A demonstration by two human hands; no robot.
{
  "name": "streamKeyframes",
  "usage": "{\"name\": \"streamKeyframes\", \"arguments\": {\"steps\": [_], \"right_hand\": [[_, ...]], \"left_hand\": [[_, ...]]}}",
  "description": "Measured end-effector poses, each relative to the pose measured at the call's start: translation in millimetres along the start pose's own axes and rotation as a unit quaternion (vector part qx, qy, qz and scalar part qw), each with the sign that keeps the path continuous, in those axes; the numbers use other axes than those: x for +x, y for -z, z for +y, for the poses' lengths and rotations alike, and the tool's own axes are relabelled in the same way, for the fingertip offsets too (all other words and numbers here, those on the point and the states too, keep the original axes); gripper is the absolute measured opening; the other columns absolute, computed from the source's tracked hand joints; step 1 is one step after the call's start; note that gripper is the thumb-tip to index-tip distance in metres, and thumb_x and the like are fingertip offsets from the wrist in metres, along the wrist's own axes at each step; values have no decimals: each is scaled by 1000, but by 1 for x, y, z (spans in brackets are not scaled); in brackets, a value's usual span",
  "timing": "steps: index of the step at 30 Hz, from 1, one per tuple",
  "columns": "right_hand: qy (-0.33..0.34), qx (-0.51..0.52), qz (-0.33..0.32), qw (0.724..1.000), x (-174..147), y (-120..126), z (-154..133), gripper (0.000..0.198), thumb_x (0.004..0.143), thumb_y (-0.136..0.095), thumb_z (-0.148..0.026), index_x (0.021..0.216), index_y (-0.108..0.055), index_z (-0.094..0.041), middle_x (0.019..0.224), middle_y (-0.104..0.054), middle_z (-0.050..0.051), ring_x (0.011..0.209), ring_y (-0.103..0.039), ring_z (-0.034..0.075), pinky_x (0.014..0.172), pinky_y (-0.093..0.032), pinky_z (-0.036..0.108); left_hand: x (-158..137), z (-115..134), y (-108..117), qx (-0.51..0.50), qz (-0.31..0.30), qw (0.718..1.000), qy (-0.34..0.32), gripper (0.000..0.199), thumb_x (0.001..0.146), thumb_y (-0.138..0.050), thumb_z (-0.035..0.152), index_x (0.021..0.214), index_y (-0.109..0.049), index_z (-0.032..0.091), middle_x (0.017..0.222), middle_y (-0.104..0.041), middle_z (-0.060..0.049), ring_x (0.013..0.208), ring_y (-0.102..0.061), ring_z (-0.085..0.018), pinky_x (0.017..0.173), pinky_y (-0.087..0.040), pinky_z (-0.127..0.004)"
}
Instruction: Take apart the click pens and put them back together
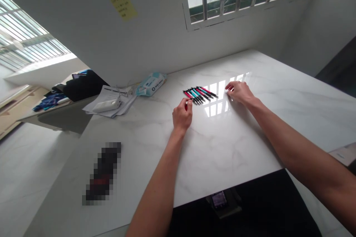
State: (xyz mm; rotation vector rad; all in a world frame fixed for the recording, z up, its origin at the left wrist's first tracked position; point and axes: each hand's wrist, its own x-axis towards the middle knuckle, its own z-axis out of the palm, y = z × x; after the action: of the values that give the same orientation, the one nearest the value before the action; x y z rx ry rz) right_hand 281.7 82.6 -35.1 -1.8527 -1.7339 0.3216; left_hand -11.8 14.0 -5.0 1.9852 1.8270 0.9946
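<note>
Several pens (pixel 200 94) with red, turquoise and black barrels lie side by side in a slanted row on the white marbled table (pixel 222 133). My left hand (pixel 182 115) rests at the near left end of this row, its fingers curled closed. A small patch of red shows between thumb and fingers; what it belongs to is too hidden to make out. To the right of the pens, my right hand (pixel 239 92) is apart from them, fingers loosely bent and thumb separated, holding nothing that I can see.
A pack of wipes (pixel 152 84) lies against the wall, beside papers (pixel 126 105) with a white object (pixel 107 106) on top. A pixelated dark object (pixel 102 174) is at the left front. Dark clothes (pixel 80 86) are piled farther left. A yellow note (pixel 124 6) sticks to the wall.
</note>
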Motion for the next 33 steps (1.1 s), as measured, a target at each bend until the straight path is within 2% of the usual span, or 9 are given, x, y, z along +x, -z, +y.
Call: {"name": "streamKeyframes", "arguments": {"steps": [5, 9, 12, 15, 18, 20, 24, 28, 33], "right_hand": [[83, 3, 53, 995, -10, -10, -38, 45, 92, -69, -44, 130, -71, -20, 127, -71, 17, 118, -64, 36, 101, -52, 50], [38, -33, -60, 997, -16, -40, -94, 109, 82, -70, -77, 164, -34, -14, 144, -60, 27, 130, -55, 45, 105, -48, 55], [8, -84, -91, 992, -9, -61, -129, 122, 77, -74, -79, 165, -28, -7, 147, -54, 32, 139, -46, 49, 112, -40, 60], [1, -103, -118, 988, 4, -71, -150, 101, 83, -78, -62, 155, -41, -2, 149, -51, 33, 139, -48, 45, 110, -44, 53], [34, -89, -181, 979, 13, -72, -162, 61, 92, -72, -38, 141, -57, -4, 141, -61, 30, 129, -61, 39, 105, -50, 43], [40, -84, -202, 975, 14, -72, -170, 48, 95, -68, -27, 137, -60, -4, 134, -67, 29, 125, -66, 38, 104, -50, 41], [32, -67, -212, 974, -1, -80, -194, 42, 100, -56, -17, 139, -58, -1, 132, -69, 32, 126, -67, 37, 101, -51, 41], [58, -25, -228, 972, -26, -93, -228, 39, 98, -60, -22, 134, -64, -6, 131, -72, 27, 120, -72, 35, 95, -53, 37], [68, 16, -228, 971, -50, -108, -268, 40, 110, -38, -25, 132, -67, -9, 129, -73, 24, 117, -73, 31, 90, -55, 36]], "left_hand": [[7, -7, 5, 7, 32, 999, 28, 35, 107, -43, 45, 105, -74, 28, 76, -70, -1, 74, -62, -20, 70, -34, -29], [11, -12, 10, 3, 51, 997, 49, 35, 106, -43, 45, 105, -74, 28, 81, -73, -3, 78, -64, -22, 71, -36, -29], [13, -17, 14, -2, 64, 997, 54, 35, 106, -44, 45, 105, -74, 27, 86, -76, -4, 82, -66, -22, 73, -38, -29], [15, -22, 17, -5, 76, 995, 60, 38, 106, -43, 45, 107, -75, 26, 86, -76, -4, 82, -67, -22, 72, -40, -28], [17, -27, 19, -19, 76, 996, 51, 41, 107, -39, 44, 108, -75, 24, 84, -75, -5, 79, -67, -20, 71, -41, -28], [19, -30, 21, -24, 72, 996, 42, 42, 107, -38, 45, 110, -75, 24, 84, -74, -4, 78, -66, -20, 71, -42, -27], [22, -35, 28, -28, 97, 994, 37, 45, 107, -37, 46, 110, -75, 23, 77, -70, -3, 73, -63, -18, 69, -41, -26], [24, -38, 39, -32, 158, 986, 42, 46, 108, -33, 44, 110, -72, 21, 70, -64, -1, 65, -59, -17, 68, -42, -26], [27, -50, 53, -11, 213, 975, 69, 48, 109, -28, 42, 112, -71, 20, 86, -73, -6, 80, -68, -19, 76, -46, -27]]}}
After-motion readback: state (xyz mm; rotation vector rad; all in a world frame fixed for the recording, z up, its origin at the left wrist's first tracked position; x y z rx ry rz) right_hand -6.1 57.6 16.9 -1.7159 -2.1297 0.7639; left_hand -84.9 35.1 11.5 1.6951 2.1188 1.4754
